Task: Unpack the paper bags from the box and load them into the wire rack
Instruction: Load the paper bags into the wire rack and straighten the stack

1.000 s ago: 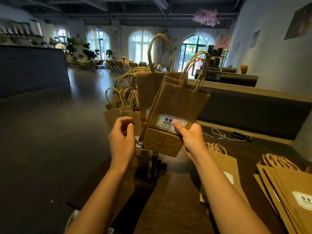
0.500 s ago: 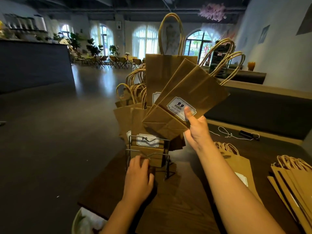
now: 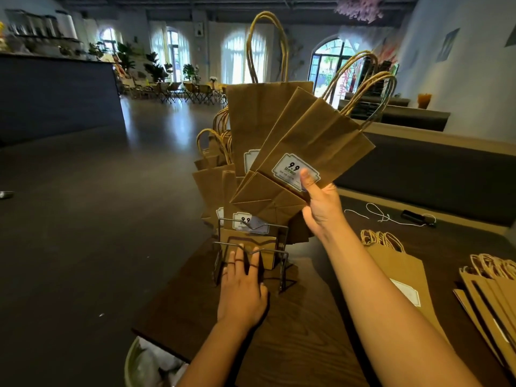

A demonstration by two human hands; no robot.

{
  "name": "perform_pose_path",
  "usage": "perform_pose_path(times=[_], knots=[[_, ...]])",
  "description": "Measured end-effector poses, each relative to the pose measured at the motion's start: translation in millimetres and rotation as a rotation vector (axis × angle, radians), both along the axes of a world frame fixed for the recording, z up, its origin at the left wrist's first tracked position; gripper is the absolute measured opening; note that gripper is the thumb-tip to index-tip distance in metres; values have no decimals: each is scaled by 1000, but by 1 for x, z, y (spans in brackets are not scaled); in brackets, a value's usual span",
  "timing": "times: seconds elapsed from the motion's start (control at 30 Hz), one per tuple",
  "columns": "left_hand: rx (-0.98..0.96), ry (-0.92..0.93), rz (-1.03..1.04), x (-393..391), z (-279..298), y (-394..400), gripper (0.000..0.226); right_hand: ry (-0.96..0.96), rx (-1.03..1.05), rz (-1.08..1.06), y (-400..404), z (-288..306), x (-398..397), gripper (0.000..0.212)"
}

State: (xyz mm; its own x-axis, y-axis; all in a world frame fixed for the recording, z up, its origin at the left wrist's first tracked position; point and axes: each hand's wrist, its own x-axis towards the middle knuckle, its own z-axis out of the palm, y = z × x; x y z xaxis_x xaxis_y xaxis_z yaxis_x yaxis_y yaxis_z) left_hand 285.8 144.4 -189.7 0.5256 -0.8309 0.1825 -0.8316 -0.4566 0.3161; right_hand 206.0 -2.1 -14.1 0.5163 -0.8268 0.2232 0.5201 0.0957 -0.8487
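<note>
My right hand (image 3: 321, 202) pinches a small bundle of brown paper bags (image 3: 310, 146) by their lower edge, thumb on the white "9.9" label. The bundle is tilted to the right above the wire rack (image 3: 280, 247). Several brown bags (image 3: 212, 180) stand upright in the rack's rear slots, handles up. My left hand (image 3: 241, 286) lies flat on the table, its straight fingers reaching through the rack's front wire frame and touching the bag there.
On the dark wooden table (image 3: 293, 339), a flat bag (image 3: 402, 272) lies right of my right arm and a stack of flat bags (image 3: 494, 297) sits at the right edge. A white cord (image 3: 382, 216) lies farther back. A bin with a liner (image 3: 150, 367) stands below the table's left corner.
My left hand dropped from beside the bundle down to the rack's front. My right hand lifted the bundle and tipped it to the right.
</note>
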Motion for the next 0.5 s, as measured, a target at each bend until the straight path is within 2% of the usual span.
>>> perform_pose_path(times=[0.13, 0.2, 0.37, 0.5], knots=[[-9, 8, -1, 1, 0, 0, 76, 2, -37, -34, -1, -5, 5, 54], [-13, 19, -4, 1, 0, 0, 75, 14, -44, -45, -1, -10, 7, 59], [-9, 40, -3, 0, 2, 2, 73, 50, 7, -27, -2, -29, 8, 55], [-5, 40, 9, 0, 2, 2, 72, 61, 53, 34, 1, -41, 12, 39]])
